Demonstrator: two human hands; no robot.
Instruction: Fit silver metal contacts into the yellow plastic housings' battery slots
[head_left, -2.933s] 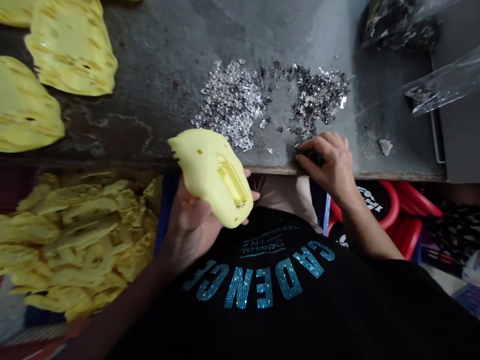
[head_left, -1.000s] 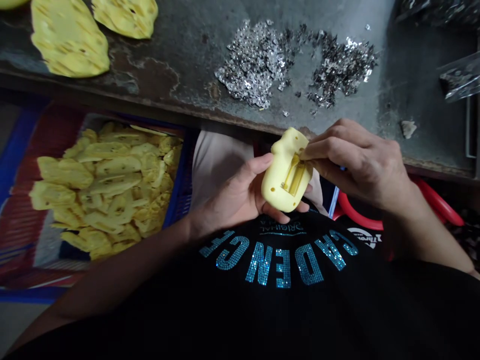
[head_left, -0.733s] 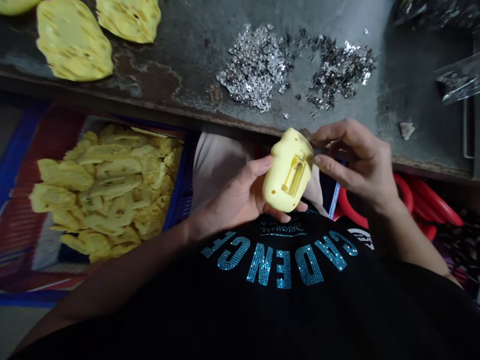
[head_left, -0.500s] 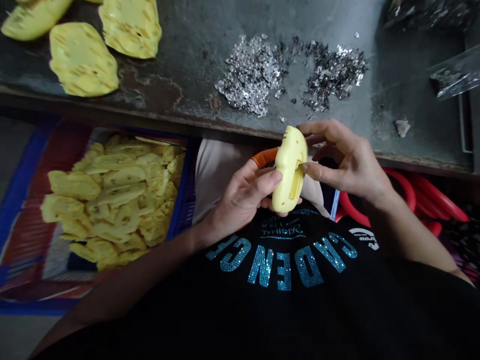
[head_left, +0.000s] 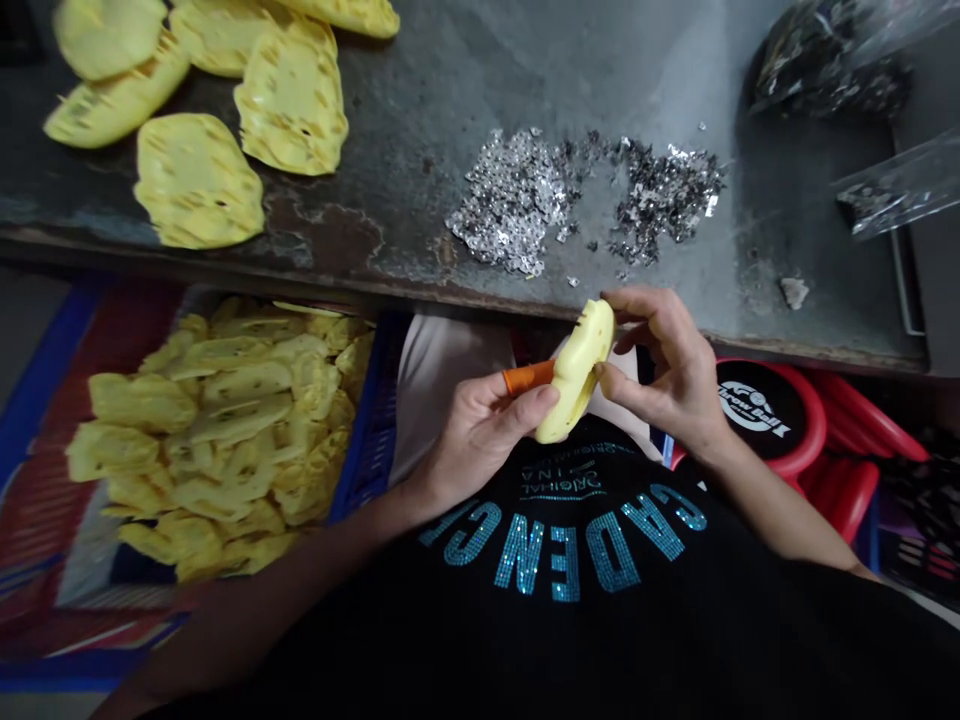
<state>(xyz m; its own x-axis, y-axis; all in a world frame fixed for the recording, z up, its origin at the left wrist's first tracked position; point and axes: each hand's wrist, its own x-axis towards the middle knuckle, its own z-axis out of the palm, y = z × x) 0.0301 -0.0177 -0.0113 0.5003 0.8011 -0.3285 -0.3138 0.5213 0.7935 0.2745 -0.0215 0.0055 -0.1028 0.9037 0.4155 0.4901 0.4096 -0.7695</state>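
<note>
Left hand (head_left: 491,425) closed on yellow shell (head_left: 571,375), thumb on its near-left side, fingers around the left and behind. Orange finger cover (head_left: 528,378) on one left finger, against the shell. Right hand (head_left: 664,365) half open, fingers curled, clear gap between thumb and index; thumb tip at the shell's right side by the recess, index tip at its far end. Can't tell if a small part is between the right fingers and the shell.

Shell is tilted, seen nearly edge-on, just off the near edge of the grey table (head_left: 420,85), above the lap. Recess faces right, inside mostly hidden.

On the table: left metal pile (head_left: 510,205) and right metal pile (head_left: 666,205), loose pieces between and around them. Whitish lump (head_left: 793,292) near the right end. Dark-filled plastic bag (head_left: 829,75) far right, smaller clear bag (head_left: 892,195) nearer. Several yellow parts (head_left: 199,180) far left, some overlapping.

Below, left: blue and red crate (head_left: 367,425) with a heap of yellow pieces (head_left: 232,430). Below, right: red-rimmed discs (head_left: 810,420), one with a black face and white print. Black shirt (head_left: 600,650) with shiny blue letters, near.
</note>
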